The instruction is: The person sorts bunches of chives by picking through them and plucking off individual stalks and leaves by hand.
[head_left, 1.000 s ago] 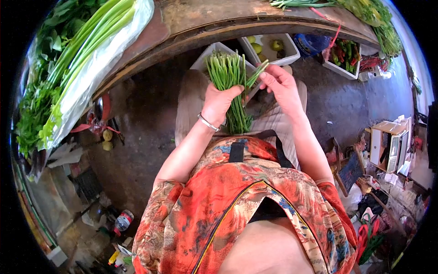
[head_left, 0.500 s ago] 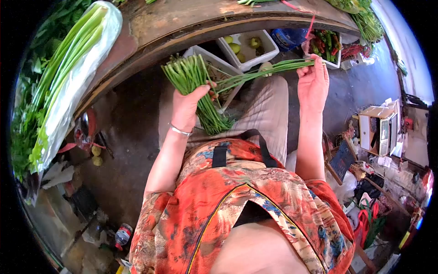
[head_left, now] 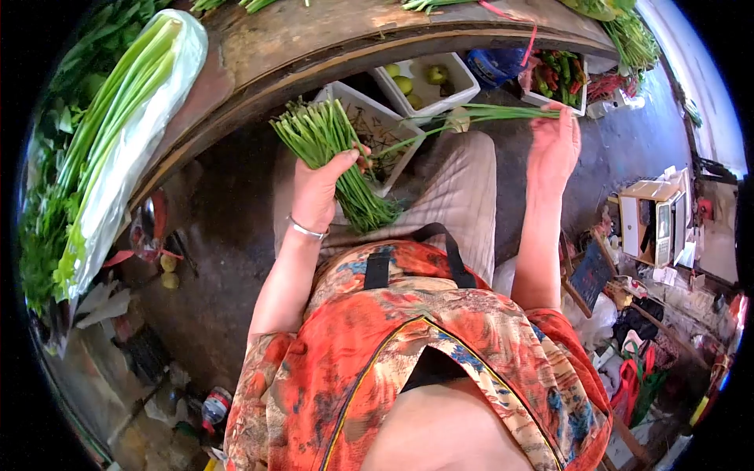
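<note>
A thick bundle of green stalks (head_left: 314,135) is gripped in my left hand (head_left: 318,188), which wears a silver bracelet and has its thumb across the bundle. The cut ends point up and left, and the lower part hangs over my lap. Out to the right, my right hand (head_left: 553,149) pinches a few long thin green stalks (head_left: 503,112) by their far end. These stretch nearly level from near the bundle, above a white box (head_left: 404,149) with loose brown bits in it.
Beneath the wooden table edge (head_left: 377,39) stand a white box of green fruit (head_left: 463,93), a blue container (head_left: 495,67) and a box of peppers (head_left: 559,77). Bagged celery (head_left: 129,133) lies at the left. Clutter and a small cabinet (head_left: 656,220) are at the right.
My right hand has gone from beside the bundle far to the right, drawing thin stalks along. The bundle in my left hand has shifted left and tilted.
</note>
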Available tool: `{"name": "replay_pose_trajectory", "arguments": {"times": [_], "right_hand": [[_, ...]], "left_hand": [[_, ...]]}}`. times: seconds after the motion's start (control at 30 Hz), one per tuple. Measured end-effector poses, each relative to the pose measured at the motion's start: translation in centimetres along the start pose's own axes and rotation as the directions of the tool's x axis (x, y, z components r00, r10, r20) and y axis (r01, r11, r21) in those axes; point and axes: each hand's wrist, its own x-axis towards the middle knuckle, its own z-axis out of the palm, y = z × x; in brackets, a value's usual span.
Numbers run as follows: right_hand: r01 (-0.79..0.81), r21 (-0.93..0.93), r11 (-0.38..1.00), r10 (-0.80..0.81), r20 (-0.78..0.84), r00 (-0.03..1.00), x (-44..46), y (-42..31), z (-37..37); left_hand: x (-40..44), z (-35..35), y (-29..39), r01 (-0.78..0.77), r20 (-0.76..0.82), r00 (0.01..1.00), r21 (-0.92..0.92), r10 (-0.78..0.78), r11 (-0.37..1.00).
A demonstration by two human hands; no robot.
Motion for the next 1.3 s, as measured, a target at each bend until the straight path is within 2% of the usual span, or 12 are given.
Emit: {"name": "replay_pose_trajectory", "arguments": {"times": [0.07,0.13,0.2,0.27,0.3,0.37,0.47,0.57,0.67,0.7,0.8,1.3], "right_hand": [[0.315,-0.476,0.821,-0.328,0.057,0.943,-0.4,-0.2,0.6],[0.413,-0.470,0.780,-0.362,0.199,0.911,-1.0,-1.2,2.5],[0.324,-0.381,0.866,-0.178,0.371,0.911,-1.5,-1.2,3.5],[-0.030,-0.171,0.985,0.092,0.364,0.927,-3.2,-0.5,5.3],[-0.094,-0.283,0.955,0.181,0.298,0.937,-4.2,0.0,6.0],[-0.045,-0.432,0.901,0.248,0.425,0.870,-6.0,0.3,8.2],[-0.182,-0.422,0.888,0.407,0.538,0.739,-7.7,0.8,10.1],[-0.226,-0.350,0.909,0.402,0.598,0.693,-8.5,2.8,10.0],[-0.337,-0.336,0.879,0.468,0.479,0.743,-7.5,2.4,9.1],[-0.440,-0.211,0.873,0.486,0.469,0.738,-7.4,2.4,8.9],[-0.478,-0.197,0.856,0.515,0.398,0.759,-7.0,2.2,8.3],[-0.345,-0.044,0.938,0.342,0.297,0.892,-5.0,1.7,7.0]], "left_hand": [[0.2,-0.6,-0.5,0.050,0.007,0.999,-0.004,-0.050,0.999],[0.0,-0.2,-0.3,0.023,0.049,0.999,-0.015,-0.023,1.000],[-0.3,0.6,0.1,0.137,0.068,0.989,-0.059,-0.133,0.989],[-0.2,1.0,0.1,0.165,0.166,0.974,-0.075,-0.151,0.983],[-0.4,1.4,0.3,0.181,0.198,0.966,-0.058,-0.166,0.982],[-0.6,1.9,0.2,0.202,0.216,0.959,-0.065,-0.184,0.977],[-0.7,2.2,-0.1,0.219,0.254,0.946,-0.043,-0.202,0.975],[-0.8,2.2,-0.1,0.215,0.290,0.935,-0.002,-0.205,0.977],[-0.9,2.5,0.3,0.198,0.225,0.957,-0.056,-0.181,0.979],[-0.9,2.4,0.2,0.194,0.177,0.967,-0.055,-0.181,0.979],[-0.8,2.3,0.2,0.215,0.093,0.974,-0.109,-0.205,0.971],[-0.4,1.1,-0.5,0.227,0.060,0.973,-0.066,-0.224,0.972]]}}
